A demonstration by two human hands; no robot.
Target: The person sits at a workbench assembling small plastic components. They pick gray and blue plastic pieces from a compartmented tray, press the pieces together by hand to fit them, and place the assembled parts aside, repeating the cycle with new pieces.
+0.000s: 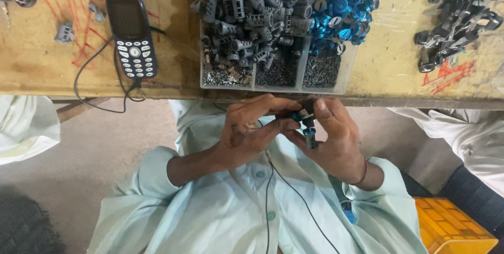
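Dark phone screen point(125, 16) on bench

Workbench point(47, 59): bare wood, matt, scuffed, with red scribble marks. Divided tray point(346, 73): clear plastic; it holds dull grey cast-metal cylinders point(247, 12), glossy blue discs point(344, 7) and fine dark metal pins point(321, 70). Small part point(308, 125) pinched between left hand point(247, 133) and right hand point(336, 138): dark metal with blue sheen; phone point(132, 33): glossy dark plastic; shirt point(231, 212): pale matt cloth.

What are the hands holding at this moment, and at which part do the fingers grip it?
Both hands pinch one small grey cylinder part with a blue cap: left fingertips at its upper side, right thumb on top. The exact grip is partly hidden.
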